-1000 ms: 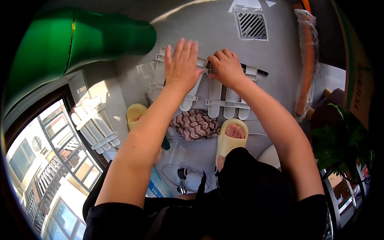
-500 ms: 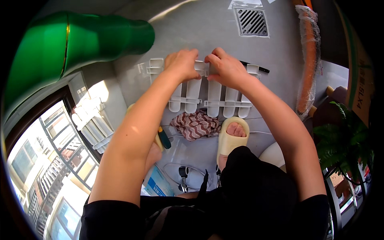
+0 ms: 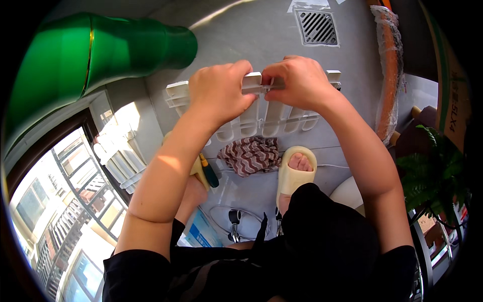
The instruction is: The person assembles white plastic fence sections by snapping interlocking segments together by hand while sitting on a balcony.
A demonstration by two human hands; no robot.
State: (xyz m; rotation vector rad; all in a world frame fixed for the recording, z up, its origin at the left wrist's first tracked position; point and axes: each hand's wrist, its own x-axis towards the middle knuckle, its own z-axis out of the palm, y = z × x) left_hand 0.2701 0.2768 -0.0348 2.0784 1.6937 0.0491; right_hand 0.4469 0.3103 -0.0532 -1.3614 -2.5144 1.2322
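- A white plastic rack [image 3: 261, 113] with a top bar and a row of rounded slats hanging from it is held up above the grey floor [image 3: 241, 30], roughly centre of the view, its left end [image 3: 176, 93] sticking out past the left hand.
- The left hand [image 3: 219, 93] has its grip closed over the top bar, fingers curled round the front, thumb side toward the middle.
- The right hand [image 3: 297, 83] has its grip closed on the same bar just beside the left hand; its fingertips pinch a small dark piece at the bar's middle, too small to identify.
- The two hands are nearly touching; both forearms rise from the lower edge.
- Below the rack, a brown-and-white zigzag cloth [image 3: 251, 153] lies on the floor.
- Just right of the cloth, a foot in a pale yellow slide sandal [image 3: 294, 171] rests on the floor; a second yellow sandal [image 3: 197, 171] shows partly behind the left forearm.
- A screwdriver with a green and yellow handle [image 3: 209, 172] lies beside that second sandal.
- A floor drain grate [image 3: 317, 27] sits at the top.
- A large green cylinder [image 3: 100, 55] fills the upper left.
- A wrapped orange roll [image 3: 390, 75] lies along the right; a green potted plant [image 3: 432, 176] stands at the right edge.
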